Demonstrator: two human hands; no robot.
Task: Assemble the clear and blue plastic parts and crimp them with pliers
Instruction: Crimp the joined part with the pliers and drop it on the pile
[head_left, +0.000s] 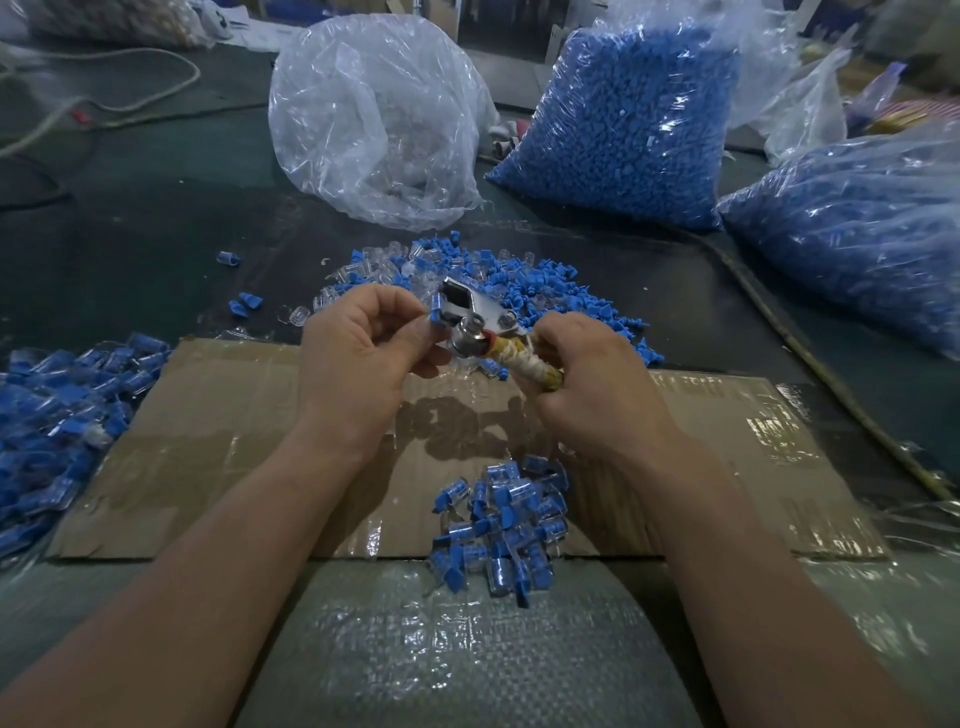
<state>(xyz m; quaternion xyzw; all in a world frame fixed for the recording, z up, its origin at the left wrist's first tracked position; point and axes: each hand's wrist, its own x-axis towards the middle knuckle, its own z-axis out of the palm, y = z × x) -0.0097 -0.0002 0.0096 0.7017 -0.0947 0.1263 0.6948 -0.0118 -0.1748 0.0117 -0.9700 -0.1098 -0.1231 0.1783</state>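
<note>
**A:** Where is the part?

**B:** The left hand (363, 348) pinches the small blue-and-clear part (435, 307) in its fingers (402, 304), right at the mouth of the pliers (475, 312), above the cardboard (208, 447).

**A:** And the pliers?

**B:** The right hand (587, 379) is curled round the taped handle. The tool slants from lower right up-left to the part, so the squeeze is likely the right hand's.

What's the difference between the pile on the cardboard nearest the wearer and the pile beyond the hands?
The near pile is small, while the far pile spreads wider. The near pile lies on the cardboard, and the far pile lies on the dark table beyond it. Near pile pieces look joined, blue inside clear, whereas the far pile is loose, with blue parts and clear parts separate. Both are blue and clear plastic.
</note>
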